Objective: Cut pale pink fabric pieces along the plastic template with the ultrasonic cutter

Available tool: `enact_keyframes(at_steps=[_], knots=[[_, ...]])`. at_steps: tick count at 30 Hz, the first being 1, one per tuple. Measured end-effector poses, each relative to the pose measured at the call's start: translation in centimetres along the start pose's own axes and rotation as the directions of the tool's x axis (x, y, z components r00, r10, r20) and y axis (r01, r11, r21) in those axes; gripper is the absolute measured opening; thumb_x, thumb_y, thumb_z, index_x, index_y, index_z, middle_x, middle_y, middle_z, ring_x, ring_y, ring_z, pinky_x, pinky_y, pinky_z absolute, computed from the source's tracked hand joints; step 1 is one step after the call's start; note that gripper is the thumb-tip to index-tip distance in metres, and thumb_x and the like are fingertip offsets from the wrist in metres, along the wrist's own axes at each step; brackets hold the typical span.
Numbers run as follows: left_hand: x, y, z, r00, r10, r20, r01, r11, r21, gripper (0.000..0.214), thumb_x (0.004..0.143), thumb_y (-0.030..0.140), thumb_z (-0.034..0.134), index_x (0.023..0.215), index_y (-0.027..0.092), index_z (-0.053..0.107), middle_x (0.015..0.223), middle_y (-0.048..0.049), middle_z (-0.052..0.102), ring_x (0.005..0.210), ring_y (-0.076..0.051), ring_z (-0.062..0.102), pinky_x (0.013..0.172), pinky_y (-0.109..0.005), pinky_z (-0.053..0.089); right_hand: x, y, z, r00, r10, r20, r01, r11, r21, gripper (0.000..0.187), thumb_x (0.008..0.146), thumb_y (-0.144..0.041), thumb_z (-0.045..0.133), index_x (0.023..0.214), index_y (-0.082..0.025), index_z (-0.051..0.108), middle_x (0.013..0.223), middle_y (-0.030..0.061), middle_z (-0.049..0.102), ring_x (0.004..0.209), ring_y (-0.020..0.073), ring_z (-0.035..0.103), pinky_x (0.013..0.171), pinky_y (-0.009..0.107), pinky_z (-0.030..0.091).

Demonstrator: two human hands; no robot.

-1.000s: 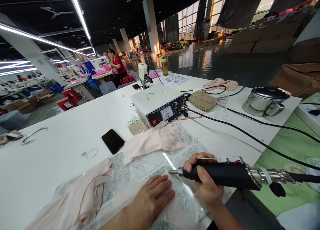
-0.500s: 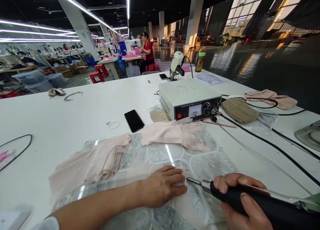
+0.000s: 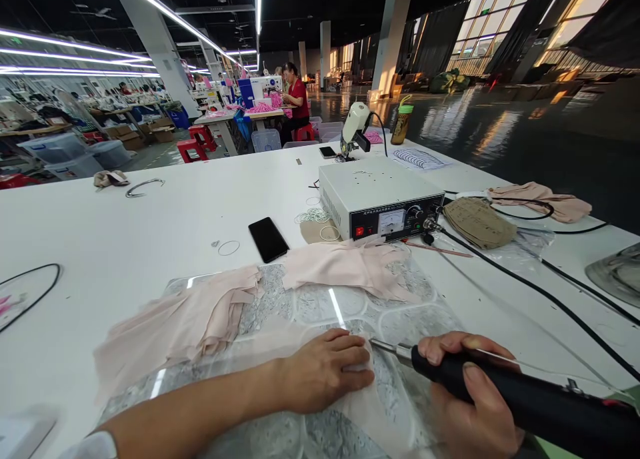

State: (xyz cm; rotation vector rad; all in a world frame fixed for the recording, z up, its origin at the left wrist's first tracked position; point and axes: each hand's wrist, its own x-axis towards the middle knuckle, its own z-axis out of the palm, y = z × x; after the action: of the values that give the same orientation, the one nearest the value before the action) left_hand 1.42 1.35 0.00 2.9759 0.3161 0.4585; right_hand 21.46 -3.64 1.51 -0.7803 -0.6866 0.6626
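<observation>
My left hand (image 3: 323, 369) lies flat, fingers together, pressing a sheer pale pink fabric piece (image 3: 370, 406) onto a clear plate (image 3: 400, 319) scored with curved outlines. My right hand (image 3: 473, 399) is wrapped round a black hand-held cutter (image 3: 530, 402); its thin metal tip (image 3: 385, 346) sits just right of my left fingertips, at the fabric. Two heaps of pink fabric pieces lie on the plate, one at the left (image 3: 185, 322) and one behind (image 3: 350, 262).
A white control box (image 3: 380, 196) with a meter stands behind the plate, its black cable (image 3: 540, 292) running right. A black phone (image 3: 269, 239), wire rings (image 3: 229, 248), a tan cup (image 3: 479, 220), and a pot lid (image 3: 617, 272) lie around. A person in red (image 3: 295, 102) works far back.
The view swung left at first, then settled. My left hand stays flat on the fabric; the cutter tip has shifted slightly up and left, close to my fingertips.
</observation>
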Motion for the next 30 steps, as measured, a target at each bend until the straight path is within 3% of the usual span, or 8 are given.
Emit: enact_keyframes(at_steps=[11, 23, 30], knots=[[-0.24, -0.67, 0.1, 0.999, 0.027, 0.018, -0.026, 0.999, -0.023, 0.019, 0.099, 0.019, 0.05, 0.113, 0.016, 0.063, 0.115, -0.0068, 0.065, 0.128, -0.023, 0.05, 0.117, -0.038, 0.026, 0.13, 0.4, 0.0, 1.0, -0.015, 0.01, 0.015, 0.999, -0.028, 0.009, 0.076, -0.021, 0.061, 0.084, -0.023, 0.058, 0.071, -0.0018, 0.053, 0.055, 0.0146, 0.053, 0.056, 0.037, 0.05], [-0.11, -0.58, -0.2, 0.999, 0.007, 0.039, -0.007, 1.0, -0.02, 0.019, 0.099, 0.019, 0.051, 0.114, 0.018, 0.062, 0.114, -0.0068, 0.065, 0.127, -0.022, 0.051, 0.116, -0.038, 0.029, 0.16, 0.22, 0.22, 0.999, -0.036, 0.038, 0.036, 0.999, -0.012, 0.009, 0.076, -0.022, 0.06, 0.085, -0.023, 0.058, 0.07, -0.0019, 0.053, 0.053, 0.0142, 0.053, 0.054, 0.036, 0.049], [0.16, -0.89, -0.55, 0.998, 0.055, 0.038, -0.054, 0.998, -0.04, 0.021, 0.098, 0.019, 0.049, 0.113, 0.015, 0.063, 0.113, -0.0078, 0.065, 0.128, -0.023, 0.05, 0.116, -0.039, 0.028, 0.19, 0.63, 0.25, 0.998, -0.048, 0.036, 0.048, 0.999, -0.001, 0.009, 0.078, -0.02, 0.059, 0.086, -0.023, 0.058, 0.071, -0.002, 0.053, 0.054, 0.0139, 0.053, 0.054, 0.035, 0.05]])
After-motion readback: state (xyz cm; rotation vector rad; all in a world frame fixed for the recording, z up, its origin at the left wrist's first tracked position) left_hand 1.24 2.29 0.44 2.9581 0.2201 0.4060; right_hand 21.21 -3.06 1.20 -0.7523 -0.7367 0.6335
